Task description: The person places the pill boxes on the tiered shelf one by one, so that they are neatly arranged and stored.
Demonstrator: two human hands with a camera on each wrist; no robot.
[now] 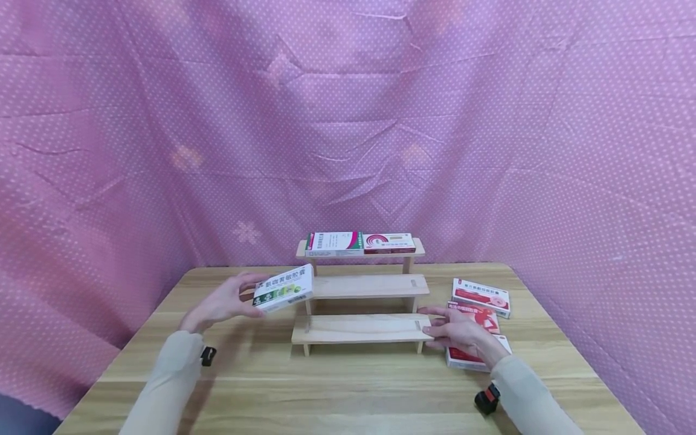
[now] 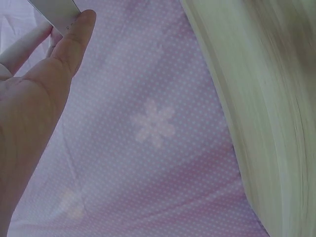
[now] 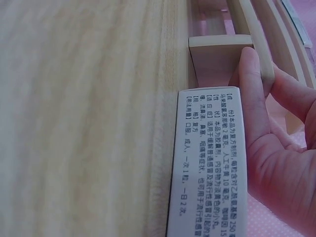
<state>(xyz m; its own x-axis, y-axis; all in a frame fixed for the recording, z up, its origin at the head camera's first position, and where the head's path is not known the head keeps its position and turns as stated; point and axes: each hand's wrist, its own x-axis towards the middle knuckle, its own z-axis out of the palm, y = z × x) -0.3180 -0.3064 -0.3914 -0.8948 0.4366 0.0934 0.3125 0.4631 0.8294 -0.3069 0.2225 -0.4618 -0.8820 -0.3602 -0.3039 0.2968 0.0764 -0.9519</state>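
Observation:
My left hand (image 1: 220, 302) grips a white-and-green medicine box (image 1: 285, 287) by its left end, tilted in the air beside the middle step of a three-step wooden display rack (image 1: 361, 327). Only a corner of that box (image 2: 58, 14) shows in the left wrist view, between thumb and fingers. With thumb and fingers my right hand (image 1: 459, 331) pinches the right end of the rack's lowest step, next to its leg (image 3: 217, 42). On the top step lie a white, green and pink medicine box (image 1: 334, 241) and a red-and-white one (image 1: 388, 242), side by side.
Right of the rack, several boxes lie on the wooden table (image 1: 348, 393): a white-and-red box (image 1: 481, 289) at the back, a red box (image 1: 486, 317), and a white-and-red box (image 1: 467, 361) partly under my right hand. A pink dotted cloth (image 1: 348, 133) hangs behind.

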